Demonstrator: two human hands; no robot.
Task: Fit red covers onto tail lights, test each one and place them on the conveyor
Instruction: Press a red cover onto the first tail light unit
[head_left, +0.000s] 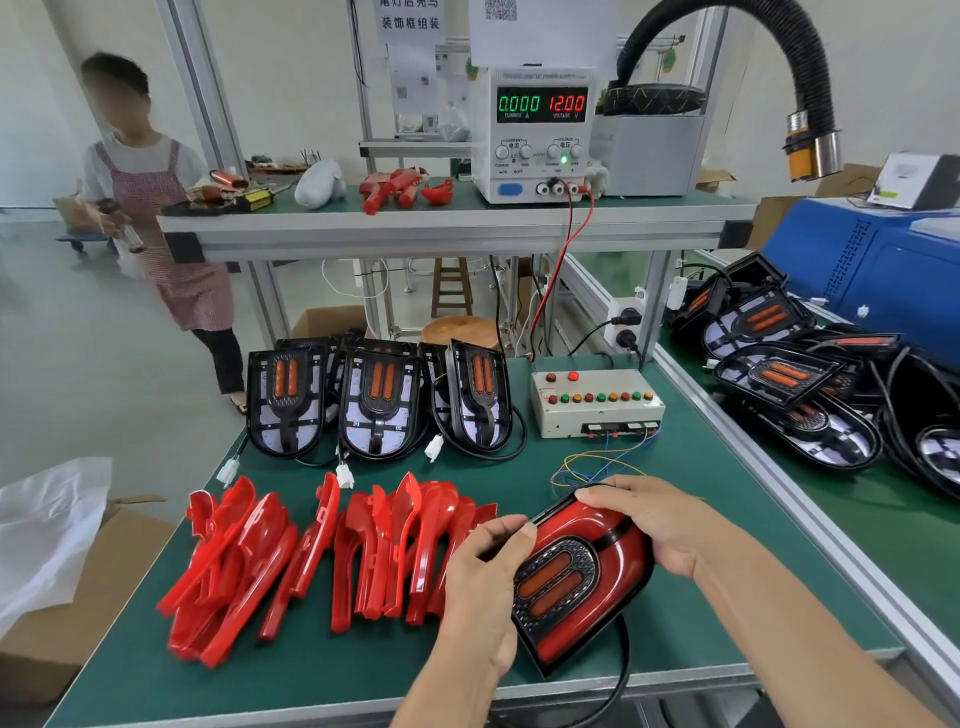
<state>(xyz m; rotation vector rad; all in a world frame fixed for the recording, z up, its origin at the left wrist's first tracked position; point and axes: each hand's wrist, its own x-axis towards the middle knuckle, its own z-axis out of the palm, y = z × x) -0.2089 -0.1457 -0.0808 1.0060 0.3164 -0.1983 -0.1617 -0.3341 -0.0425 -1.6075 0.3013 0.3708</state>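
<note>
**Covered tail light in both hands, lower right of bench**

Green bench (322, 660) fills the lower half of the frame, aluminium-framed, with a raised shelf (447, 228) across the upper middle. A second green surface runs down the right edge, heaped with uncovered tail lights (779, 374) and black cables; a blue machine (883, 270) sits behind them at upper right. A black corrugated hose (779, 47) arches over the upper right corner.

On the shelf, centre top: a DC power supply (540, 130), display reading 0.000 and 12.00, red and black leads dropping down from it. Loose red parts (395, 189) lie left of it. A person in a checked apron (166, 228) stands at upper left, beyond the bench.

Middle of the frame: three uncovered tail lights (379, 405) propped in a row, white connectors hanging at their lower ends. To their right, a test box (597, 405) with coloured buttons, thin coloured wires trailing from its front.

Lower left of centre: a pile of red covers (291, 551), overlapping on the bench.

Lower right of centre: the tail light (582, 577) with its red cover on, lying tilted on the bench, black cable looping off the near edge. My left hand (483, 571) grips its left side, thumb on the top face. My right hand (654, 519) is clamped over its upper right corner. Both hands closed on it, set apart by the lamp's width.
</note>
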